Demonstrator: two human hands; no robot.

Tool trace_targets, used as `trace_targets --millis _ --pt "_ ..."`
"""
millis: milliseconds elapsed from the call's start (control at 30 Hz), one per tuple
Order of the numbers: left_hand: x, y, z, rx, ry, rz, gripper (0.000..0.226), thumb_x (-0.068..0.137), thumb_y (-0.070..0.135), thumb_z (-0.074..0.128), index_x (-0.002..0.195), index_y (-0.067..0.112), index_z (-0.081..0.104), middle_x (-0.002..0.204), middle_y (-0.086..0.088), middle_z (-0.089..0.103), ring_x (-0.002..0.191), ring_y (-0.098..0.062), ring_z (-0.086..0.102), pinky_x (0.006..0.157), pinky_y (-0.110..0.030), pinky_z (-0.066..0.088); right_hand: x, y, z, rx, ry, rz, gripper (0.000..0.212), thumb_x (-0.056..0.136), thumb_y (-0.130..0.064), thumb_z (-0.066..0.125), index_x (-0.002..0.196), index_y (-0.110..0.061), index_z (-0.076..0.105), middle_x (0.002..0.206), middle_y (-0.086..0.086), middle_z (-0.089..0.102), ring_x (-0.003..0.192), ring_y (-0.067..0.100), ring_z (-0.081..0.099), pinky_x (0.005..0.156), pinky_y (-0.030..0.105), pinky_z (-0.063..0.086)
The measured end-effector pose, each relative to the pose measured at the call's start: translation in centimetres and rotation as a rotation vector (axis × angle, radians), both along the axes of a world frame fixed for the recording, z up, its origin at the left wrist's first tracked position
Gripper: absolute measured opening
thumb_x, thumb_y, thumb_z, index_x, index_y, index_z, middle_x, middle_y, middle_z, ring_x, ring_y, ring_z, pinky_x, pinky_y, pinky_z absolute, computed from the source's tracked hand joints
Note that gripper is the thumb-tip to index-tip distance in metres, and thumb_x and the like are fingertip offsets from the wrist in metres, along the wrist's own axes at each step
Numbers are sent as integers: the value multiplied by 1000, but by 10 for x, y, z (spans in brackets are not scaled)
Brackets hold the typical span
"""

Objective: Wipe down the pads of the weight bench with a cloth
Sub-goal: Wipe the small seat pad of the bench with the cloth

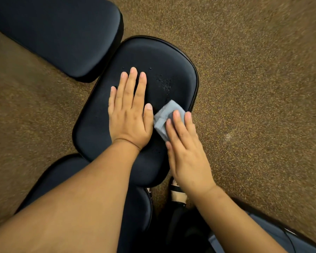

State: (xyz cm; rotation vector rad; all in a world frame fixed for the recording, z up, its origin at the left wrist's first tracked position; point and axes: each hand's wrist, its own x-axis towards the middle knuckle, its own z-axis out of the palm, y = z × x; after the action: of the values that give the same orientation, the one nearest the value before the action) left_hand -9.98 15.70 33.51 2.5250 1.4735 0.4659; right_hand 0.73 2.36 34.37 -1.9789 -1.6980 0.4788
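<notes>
The left hand point(130, 114) lies flat on the seat pad point(144, 57); the right hand point(186, 148) presses the folded cloth point(167, 115) near its edge. Droplets point(165, 83) remain, so I judge wiping is unfinished.

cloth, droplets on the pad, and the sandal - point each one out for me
cloth point(163, 116): head view, on the grey folded part left of the right hand's fingers.
droplets point(165, 83): head view, middle of the wet speckled patch on the pad.
sandal point(178, 193): head view, on its black strap.
</notes>
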Motion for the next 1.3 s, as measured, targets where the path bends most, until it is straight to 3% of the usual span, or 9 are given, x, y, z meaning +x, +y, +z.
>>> trace_targets --millis 200,367,500,600,767,833,967,1100,1300 --pt "-1 -1 0 -9 -13 -1 60 97 31 30 154 14 24 161 -7 21 150 -24 13 121 -43 7 21 48 13 25 -34 -112 47 102 -18 36 145 -2 37 157 15 25 148 36 11 118 52 20" --pt "-1 -2 0 -12 -47 0 58 97 27 35 153 14 27 161 -7 23 149 -23 16 120 -41 6 -4 9 9 -27 0 -89 48 101 -19 38 148 -6 34 160 7 20 150 27 3 121 45 13" --pt "-10 2 10 -200 -292 -41 53 96 20 39 149 15 37 159 -1 27 150 -17 15 123 -40 5 -21 -19 5 -30 30 -17 47 99 -17 43 145 -8 40 158 1 23 150 23 6 120 45 14" --pt "-24 3 25 -310 -557 18 46 96 16 42 142 11 47 148 5 42 147 -16 25 120 -49 17 -21 -17 0 -21 20 33 53 93 -4 47 145 -8 40 158 3 26 150 26 9 120 47 15" --pt "-34 -8 39 -247 -642 187 41 97 14 41 138 11 49 138 17 42 145 -15 28 118 -50 22 -9 26 7 0 -51 169 53 89 -4 32 141 -6 47 154 7 36 147 28 19 121 35 0" --pt "-28 -13 39 -204 -654 188 42 97 14 40 137 7 49 135 20 41 144 -21 30 117 -50 25 -8 53 20 -13 67 175 54 87 -2 30 137 -4 51 151 10 40 146 31 23 119 35 3" --pt "-1 -28 40 -70 -573 114 36 93 7 45 125 -2 57 130 -13 56 128 -34 48 109 -46 36 8 73 46 177 570 -152 45 87 2 40 128 -1 59 142 13 50 140 24 38 120 37 21" --pt "30 -50 31 -63 -303 176 27 88 10 58 114 9 63 118 -8 59 108 -24 50 92 -35 39 42 64 41 274 581 -733 35 91 -15 46 120 -13 65 123 0 63 116 6 57 106 34 42" --pt "30 -41 12 20 -313 197 21 95 13 56 110 0 62 122 -14 60 115 -27 55 105 -24 31 53 94 19 28 604 -673 33 97 -38 46 123 -23 59 119 -3 61 107 7 57 101 38 45"
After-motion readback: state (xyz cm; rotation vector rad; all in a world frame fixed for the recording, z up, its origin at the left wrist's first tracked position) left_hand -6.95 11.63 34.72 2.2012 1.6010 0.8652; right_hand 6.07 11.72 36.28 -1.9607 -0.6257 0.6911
